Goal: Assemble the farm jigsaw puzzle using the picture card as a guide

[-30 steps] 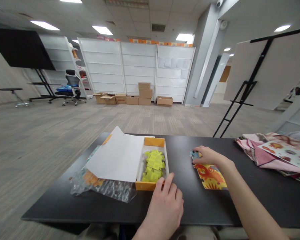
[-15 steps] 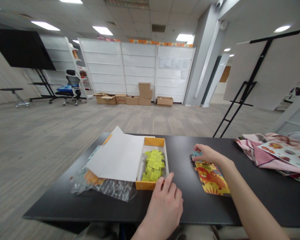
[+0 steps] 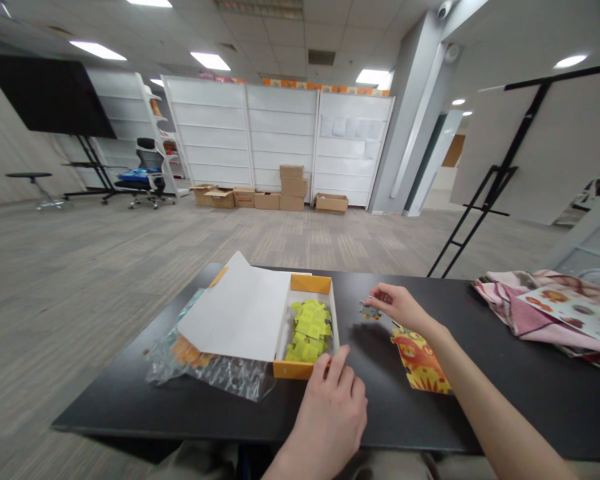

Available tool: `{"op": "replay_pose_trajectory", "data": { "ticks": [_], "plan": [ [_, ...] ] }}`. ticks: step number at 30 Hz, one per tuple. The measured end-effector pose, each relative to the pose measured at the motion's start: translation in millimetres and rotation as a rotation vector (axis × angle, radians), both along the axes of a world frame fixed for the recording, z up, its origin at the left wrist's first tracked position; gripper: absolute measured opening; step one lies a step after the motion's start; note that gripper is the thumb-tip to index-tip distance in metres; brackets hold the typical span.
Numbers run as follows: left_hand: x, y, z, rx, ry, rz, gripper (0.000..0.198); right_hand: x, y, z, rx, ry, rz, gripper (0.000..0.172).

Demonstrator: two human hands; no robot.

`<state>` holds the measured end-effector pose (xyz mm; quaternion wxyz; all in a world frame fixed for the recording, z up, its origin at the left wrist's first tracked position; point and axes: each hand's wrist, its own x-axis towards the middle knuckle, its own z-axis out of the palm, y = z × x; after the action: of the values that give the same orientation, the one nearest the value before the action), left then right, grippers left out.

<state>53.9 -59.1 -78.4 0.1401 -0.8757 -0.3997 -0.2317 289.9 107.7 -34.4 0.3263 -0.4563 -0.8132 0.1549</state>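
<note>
Grey carpet floor point(image 3: 130, 247); white shelving wall point(image 3: 280, 147) with cardboard boxes point(image 3: 280, 193) at its foot; ceiling lights point(image 3: 210, 61) on; office chair point(image 3: 147, 170) at left; easel point(image 3: 485, 193) at right.

Bright ceiling panels, sharp centre, wide-angle stretch at edges.

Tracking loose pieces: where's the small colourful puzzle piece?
Head view, right of centre: the puzzle piece, pinched in the right hand, between orange cardboard box and lion puzzle.
</note>
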Motion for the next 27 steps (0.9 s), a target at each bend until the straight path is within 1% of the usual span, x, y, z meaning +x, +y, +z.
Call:
{"op": "replay_pose_trajectory", "data": {
  "ticks": [2, 5, 7, 8, 9, 11, 12, 13, 14, 16, 19, 20, 21, 23, 25, 27],
  "plan": [
    [0, 0, 1.2, 0.014, 0.000, 0.002, 0.022, -12, -8, 6.1, 0.138, 0.079, 0.031, 0.034],
    [1, -1, 1.6, 0.024, -0.002, 0.000, 0.023, -36, -26, 11.6, 0.393, 0.222, 0.011, 0.023],
    [1, -1, 0.8, 0.025, -0.005, 0.001, 0.023, -56, -41, 11.2, 0.482, 0.255, 0.034, 0.017],
    [1, -1, 0.5, 0.025, -0.007, 0.005, 0.023, -66, -48, 10.5, 0.480, 0.236, 0.099, 0.016],
    [1, 0, 0.3, 0.029, -0.011, 0.014, 0.023, -74, -54, 10.1, 0.453, 0.194, 0.204, 0.016],
    [1, 0, 0.8, 0.042, -0.022, 0.027, 0.023, -82, -60, 11.2, 0.349, 0.093, 0.405, 0.020],
    [0, 0, 1.4, 0.050, -0.028, 0.029, 0.023, -81, -59, 12.9, 0.297, 0.055, 0.453, 0.022],
    [0, 0, 2.2, 0.058, -0.031, 0.026, 0.022, -75, -55, 15.1, 0.250, 0.028, 0.445, 0.025],
    [0, 0, 2.9, 0.062, -0.033, 0.019, 0.021, -65, -50, 17.4, 0.212, 0.006, 0.380, 0.028],
    [0, 0, 3.8, 0.058, -0.027, 0.002, 0.020, -34, -34, 20.1, 0.130, -0.094, 0.137, 0.031],
    [1, 0, 3.7, 0.039, -0.014, -0.004, 0.021, 21, -10, 15.2, -0.081, -0.462, -0.291, 0.037],
    [1, 0, 3.5, 0.035, -0.013, -0.001, 0.021, 37, -4, 11.3, -0.176, -0.583, -0.399, 0.041],
    [1, 0, 3.3, 0.034, -0.012, 0.003, 0.021, 50, 0, 6.8, -0.282, -0.670, -0.450, 0.045],
    [1, 0, 3.1, 0.032, -0.011, 0.009, 0.021, 66, 4, -1.6, -0.371, -0.718, -0.476, 0.046],
    [1, -1, 3.0, 0.022, -0.005, 0.007, 0.021, 70, 5, -6.4, -0.370, -0.696, -0.454, 0.043],
    [0, -2, 2.8, 0.007, -0.004, 0.006, 0.021, 68, 5, -5.4, -0.336, -0.656, -0.411, 0.036]
  ]
}}
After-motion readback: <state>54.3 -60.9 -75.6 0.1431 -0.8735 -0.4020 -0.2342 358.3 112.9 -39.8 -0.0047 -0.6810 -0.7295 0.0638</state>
